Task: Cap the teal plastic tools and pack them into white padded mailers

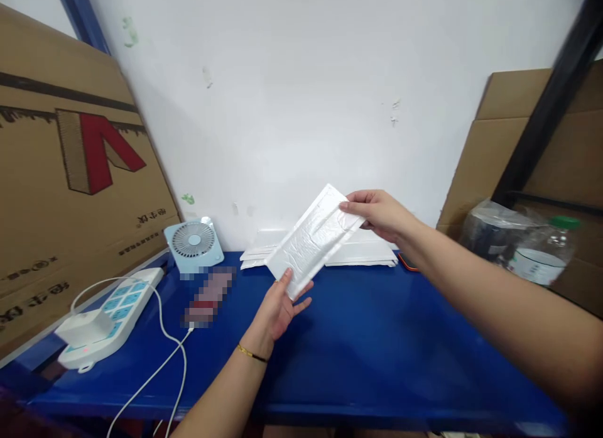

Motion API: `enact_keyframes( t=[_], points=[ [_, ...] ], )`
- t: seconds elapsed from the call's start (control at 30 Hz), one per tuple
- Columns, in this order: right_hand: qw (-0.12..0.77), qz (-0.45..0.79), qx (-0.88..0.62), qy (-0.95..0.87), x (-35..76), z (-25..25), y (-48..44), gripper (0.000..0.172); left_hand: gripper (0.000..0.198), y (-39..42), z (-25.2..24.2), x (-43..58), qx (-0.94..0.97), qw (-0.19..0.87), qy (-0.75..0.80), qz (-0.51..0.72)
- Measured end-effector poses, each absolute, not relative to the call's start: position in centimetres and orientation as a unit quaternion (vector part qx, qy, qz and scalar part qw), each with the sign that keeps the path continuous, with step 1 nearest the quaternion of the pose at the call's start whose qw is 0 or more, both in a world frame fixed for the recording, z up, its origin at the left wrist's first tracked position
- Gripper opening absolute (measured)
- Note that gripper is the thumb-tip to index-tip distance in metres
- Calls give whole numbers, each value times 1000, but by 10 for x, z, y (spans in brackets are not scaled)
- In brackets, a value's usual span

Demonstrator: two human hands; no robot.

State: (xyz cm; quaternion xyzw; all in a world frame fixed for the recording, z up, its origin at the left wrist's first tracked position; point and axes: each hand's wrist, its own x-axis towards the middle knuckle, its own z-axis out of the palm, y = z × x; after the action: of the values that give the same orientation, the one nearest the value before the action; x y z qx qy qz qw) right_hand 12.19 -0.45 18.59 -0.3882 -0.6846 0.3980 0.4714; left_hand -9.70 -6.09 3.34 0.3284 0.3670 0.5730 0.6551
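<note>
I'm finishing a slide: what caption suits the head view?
Left hand and right hand hold a white packet tilted above a blue table.

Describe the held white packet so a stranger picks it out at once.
Start at the blue table before the white wall. Above its middle, the left hand grips a shiny white packet's lower end and the right hand its upper end. Unlike the white items stacked flat behind it, this one is held slanted in the air.

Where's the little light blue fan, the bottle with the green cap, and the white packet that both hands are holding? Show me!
White packet (pixel 316 240): head view, middle of its shiny front.
Light blue fan (pixel 194 240): head view, middle of its round grille.
Bottle (pixel 541 262): head view, its side, below the green cap.
</note>
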Motion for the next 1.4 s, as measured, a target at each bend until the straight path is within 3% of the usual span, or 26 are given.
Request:
enact_keyframes(
  t=[0.07,0.2,0.3,0.5,0.73,0.8,0.9,1.0,1.13,1.23,1.3,1.4],
  points=[
    [516,443,-388,-622,101,163,31,18,41,-29,45,-121,308,635,364,608],
    [516,392,-467,-602,67,114,96,13,50,46,63,-170,345,434,481,679],
    [502,338,-502,-619,52,83,131,14,47,88,59,-193,458,229,644,568],
    [429,225,-548,-682,49,49,161,13,46,112,29,-199,506,36,772,382],
    [395,93,-663,-629,187,59,151,29,55,104,27,-194,519,9,762,387],
    [282,23,-778,-560,230,48,142,39,56,94,29,-189,507,-20,763,400],
    [196,59,-828,-523,262,31,130,38,51,69,31,-168,503,-61,731,457],
    [209,76,-804,-551,262,30,122,26,46,30,32,-127,534,21,649,542],
    [287,18,-737,-612,241,52,87,29,50,-26,31,-51,439,439,509,596],
    [399,-83,-557,-723,224,58,30,27,75,-49,31,-3,263,720,367,527],
    [399,-107,-437,-799,216,52,-18,21,89,-54,33,15,169,794,304,499],
    [338,-69,-312,-885,206,33,-83,21,78,-54,31,28,102,820,221,519]
  ],
)
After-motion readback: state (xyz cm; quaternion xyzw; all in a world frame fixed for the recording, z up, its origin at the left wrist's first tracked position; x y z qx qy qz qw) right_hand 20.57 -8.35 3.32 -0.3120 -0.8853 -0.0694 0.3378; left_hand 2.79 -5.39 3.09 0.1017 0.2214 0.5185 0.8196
